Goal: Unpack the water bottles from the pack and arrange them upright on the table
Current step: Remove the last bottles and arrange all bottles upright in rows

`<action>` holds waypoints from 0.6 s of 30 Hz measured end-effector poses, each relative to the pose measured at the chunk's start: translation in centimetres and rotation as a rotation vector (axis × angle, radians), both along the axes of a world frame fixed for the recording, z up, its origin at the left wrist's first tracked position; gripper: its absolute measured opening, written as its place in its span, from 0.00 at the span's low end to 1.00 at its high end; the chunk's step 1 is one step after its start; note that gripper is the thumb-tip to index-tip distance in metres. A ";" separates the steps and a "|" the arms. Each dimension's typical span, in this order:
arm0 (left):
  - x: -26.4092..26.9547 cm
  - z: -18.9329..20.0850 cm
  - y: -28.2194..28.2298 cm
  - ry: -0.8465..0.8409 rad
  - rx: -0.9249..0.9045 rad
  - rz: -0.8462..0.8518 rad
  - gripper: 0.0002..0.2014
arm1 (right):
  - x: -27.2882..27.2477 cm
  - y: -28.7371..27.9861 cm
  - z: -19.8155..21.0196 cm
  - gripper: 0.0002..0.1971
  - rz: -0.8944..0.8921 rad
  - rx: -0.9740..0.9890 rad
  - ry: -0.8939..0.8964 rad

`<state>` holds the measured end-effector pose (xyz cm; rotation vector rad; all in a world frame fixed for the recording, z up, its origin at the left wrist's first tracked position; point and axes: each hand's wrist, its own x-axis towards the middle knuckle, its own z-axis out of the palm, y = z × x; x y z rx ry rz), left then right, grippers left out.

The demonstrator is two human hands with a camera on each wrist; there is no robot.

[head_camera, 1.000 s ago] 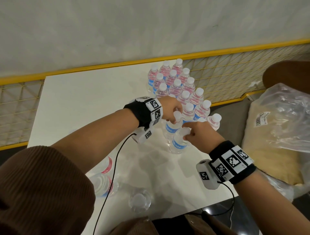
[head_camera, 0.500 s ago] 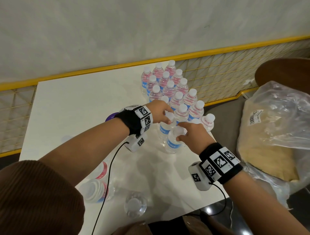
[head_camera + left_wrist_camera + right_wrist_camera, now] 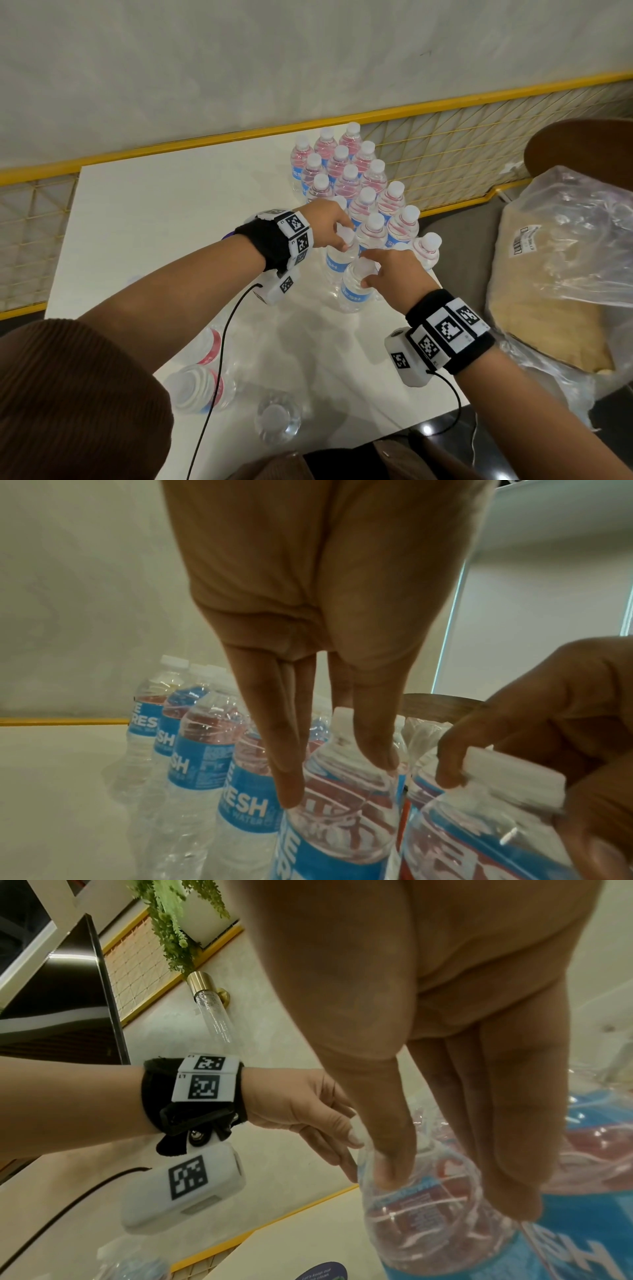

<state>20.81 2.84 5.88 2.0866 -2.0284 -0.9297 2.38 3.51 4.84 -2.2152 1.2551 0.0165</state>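
Observation:
Several upright water bottles (image 3: 349, 178) with white caps and blue labels stand grouped at the table's far right. At the group's near end my left hand (image 3: 342, 236) pinches the neck of one upright bottle (image 3: 337, 263). The left wrist view shows that hand (image 3: 337, 777) with thumb and fingers either side of the cap of its bottle (image 3: 342, 818). Just nearer, my right hand (image 3: 368, 270) grips the cap and shoulder of a second bottle (image 3: 352, 294). In the right wrist view the hand (image 3: 452, 1196) holds that bottle (image 3: 428, 1231). More bottles (image 3: 198, 390) stand near the front edge, partly hidden by my left arm.
The white table (image 3: 154, 222) ends just right of the bottle group. A yellow mesh railing (image 3: 462, 147) runs behind it. A large clear plastic bag (image 3: 565, 267) lies to the right, below a brown chair (image 3: 582, 144). A black cable (image 3: 219, 359) hangs from my left wrist.
Both hands keep hold of the same two bottles at the near end of the group. The bottles have hardly moved; mainly the head view has shifted.

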 end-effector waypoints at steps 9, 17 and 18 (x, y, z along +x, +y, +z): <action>0.0 -0.2 -0.4 -0.048 -0.022 -0.026 0.23 | 0.4 0.0 -0.1 0.24 -0.015 -0.003 -0.002; 1.1 0.5 0.1 -0.024 -0.005 -0.039 0.29 | 0.3 -0.2 -0.1 0.23 0.016 -0.036 0.000; 0.9 0.5 0.2 -0.032 -0.007 -0.059 0.29 | 0.4 -0.2 -0.1 0.22 0.012 -0.042 0.009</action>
